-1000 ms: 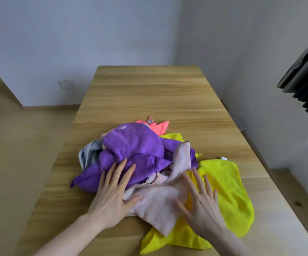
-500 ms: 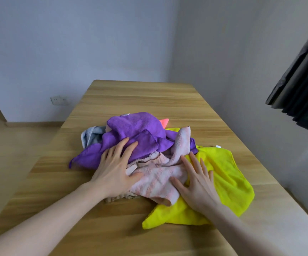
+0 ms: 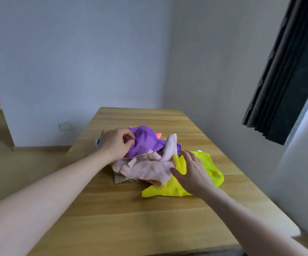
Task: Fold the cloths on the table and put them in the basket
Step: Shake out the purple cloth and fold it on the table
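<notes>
Head view is showing me both forearms reaching in from the near edge of the table point(image 3: 149, 218), which is bare wood up close. Going outward, my right hand point(image 3: 190, 172) is lying flat with its fingers spread on the yellow cloth point(image 3: 212, 172), the thumb touching the pink cloth point(image 3: 149, 169) just beside it. That hand is hardly moving from where it was half a second ago; it is pressing, not gripping. A scrap of brownish cloth point(image 3: 121, 179) is peeking out under the pink one at the near edge of the heap.

Further out, my left hand point(image 3: 115, 145) is doing something new: a moment ago it was resting with straight fingers on the purple cloth point(image 3: 145, 139), and now its fingers are curling and pinching a fold of that purple cloth near the top of the pile. Behind it, a bit of grey-blue cloth point(image 3: 97, 141) and a coral tip point(image 3: 159, 135) are poking out. The camera is also tilting upward, so more wall and a dark curtain point(image 3: 288, 74) are filling the frame.

I am reading this as the start of the first pick: purple is coming off the heap while the right hand is steadying the rest. Nothing is folded yet, and the basket is not showing anywhere in view.
</notes>
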`<action>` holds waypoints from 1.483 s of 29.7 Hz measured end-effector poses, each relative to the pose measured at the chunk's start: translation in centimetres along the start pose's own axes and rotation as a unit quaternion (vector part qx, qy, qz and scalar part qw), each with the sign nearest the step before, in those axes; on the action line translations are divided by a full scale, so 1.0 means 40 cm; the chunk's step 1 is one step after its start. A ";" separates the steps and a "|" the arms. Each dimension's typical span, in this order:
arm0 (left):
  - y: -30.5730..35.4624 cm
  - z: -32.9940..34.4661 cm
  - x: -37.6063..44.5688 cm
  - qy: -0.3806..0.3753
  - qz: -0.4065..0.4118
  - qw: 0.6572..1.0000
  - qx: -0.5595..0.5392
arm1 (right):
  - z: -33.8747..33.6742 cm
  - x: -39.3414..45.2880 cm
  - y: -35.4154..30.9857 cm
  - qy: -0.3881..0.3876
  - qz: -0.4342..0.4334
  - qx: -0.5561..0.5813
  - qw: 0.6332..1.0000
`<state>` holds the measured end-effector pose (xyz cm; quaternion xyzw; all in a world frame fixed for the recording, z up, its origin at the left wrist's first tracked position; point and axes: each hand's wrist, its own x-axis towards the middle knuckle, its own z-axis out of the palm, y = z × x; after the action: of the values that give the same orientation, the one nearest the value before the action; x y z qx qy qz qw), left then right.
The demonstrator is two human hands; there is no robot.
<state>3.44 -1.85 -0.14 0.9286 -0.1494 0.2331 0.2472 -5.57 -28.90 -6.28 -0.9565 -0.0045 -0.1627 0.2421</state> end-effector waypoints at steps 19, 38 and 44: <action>0.423 -0.510 0.004 0.128 0.259 0.951 -0.112 | -0.487 -0.060 -0.389 0.145 -0.148 0.217 0.954; 0.246 -0.546 -0.200 -0.220 0.052 0.966 0.125 | -0.553 -0.168 -0.328 0.121 -0.041 0.273 0.954; 0.212 -0.547 -0.170 -0.114 0.015 0.989 0.096 | -0.564 -0.134 -0.254 0.153 0.014 0.228 0.961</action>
<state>-13.50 3.77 16.54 0.9661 -0.1674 0.1432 0.1343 -18.51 -30.01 15.45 -0.8397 0.0086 -0.2984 0.4537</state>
